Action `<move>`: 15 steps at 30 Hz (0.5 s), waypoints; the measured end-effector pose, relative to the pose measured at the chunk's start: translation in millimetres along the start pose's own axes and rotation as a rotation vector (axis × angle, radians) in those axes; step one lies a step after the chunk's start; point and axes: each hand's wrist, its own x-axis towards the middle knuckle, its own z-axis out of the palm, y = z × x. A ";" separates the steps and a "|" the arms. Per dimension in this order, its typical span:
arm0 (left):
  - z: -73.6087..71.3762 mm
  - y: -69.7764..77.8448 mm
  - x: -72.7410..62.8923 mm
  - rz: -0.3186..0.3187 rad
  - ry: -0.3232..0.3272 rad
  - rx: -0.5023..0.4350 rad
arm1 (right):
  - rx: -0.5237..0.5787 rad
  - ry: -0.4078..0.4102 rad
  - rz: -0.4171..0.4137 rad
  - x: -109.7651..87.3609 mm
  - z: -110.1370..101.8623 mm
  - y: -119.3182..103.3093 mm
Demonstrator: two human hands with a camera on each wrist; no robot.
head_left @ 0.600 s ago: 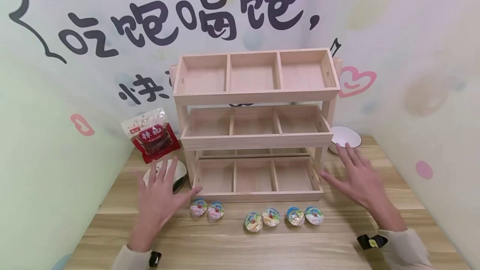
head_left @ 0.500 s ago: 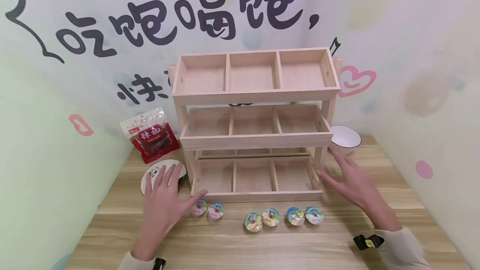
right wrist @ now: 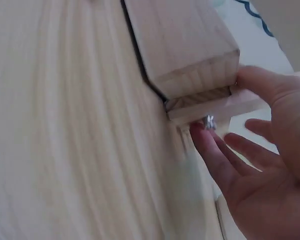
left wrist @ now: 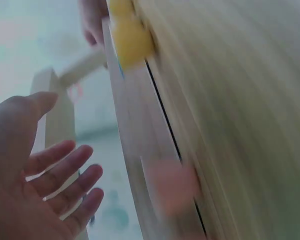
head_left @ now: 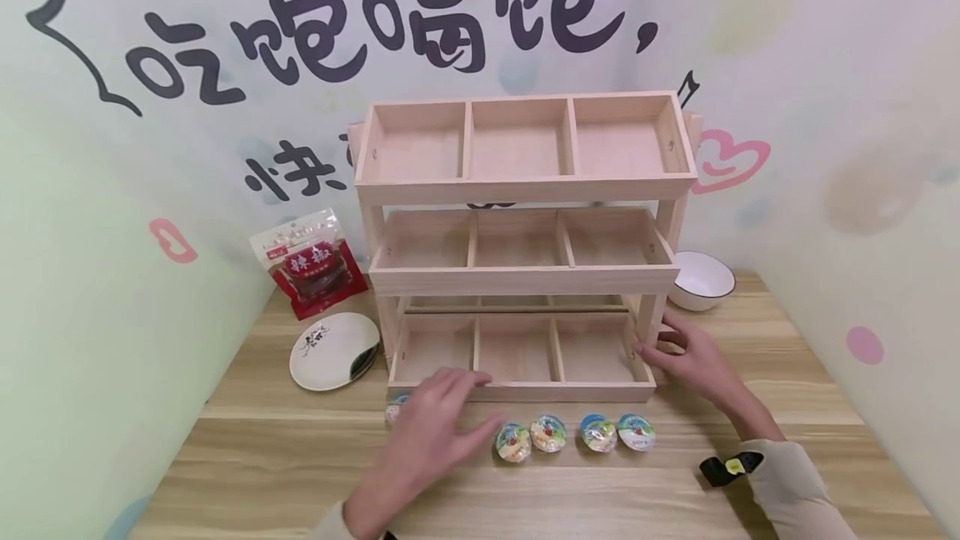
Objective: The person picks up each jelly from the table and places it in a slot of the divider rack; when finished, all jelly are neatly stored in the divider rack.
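Note:
A three-tier wooden shelf (head_left: 525, 192) with three compartments per tier stands against the wall. My right hand (head_left: 697, 361) grips the right end of its lowest tier. In the right wrist view the thumb lies at the tray's corner and a fingertip sits beside a small shiny metal nut (right wrist: 208, 121). My left hand (head_left: 427, 440) is in front of the shelf with its fingers loosely spread, holding nothing. It partly covers a pink jelly cup (head_left: 395, 408). To its right stand two jelly cups with yellowish lids (head_left: 513, 442) and another pair of jelly cups (head_left: 598, 432).
Left of the shelf, a red-and-clear bag of dried chillies (head_left: 315, 265) leans against the wall. A white plate (head_left: 330, 361) with a dark pattern lies before it. Behind the shelf's right leg sits a white bowl (head_left: 703, 280). Walls close in on both sides of the wooden table (head_left: 247, 440).
My left hand has swept right from beside the plate, uncovering it and passing over the left jelly cups. My right hand has moved in from the bowl and closed on the shelf's end.

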 end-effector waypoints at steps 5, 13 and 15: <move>24.5 32.6 16.9 0.110 -0.137 0.007 | -0.012 -0.022 0.069 -1.2 -0.3 4.1; 61.5 67.4 39.3 0.260 -0.262 0.073 | -0.002 -0.012 0.131 -2.4 2.4 7.8; 66.5 72.0 43.4 0.264 -0.280 0.084 | -0.006 -0.013 0.138 -1.8 2.7 8.3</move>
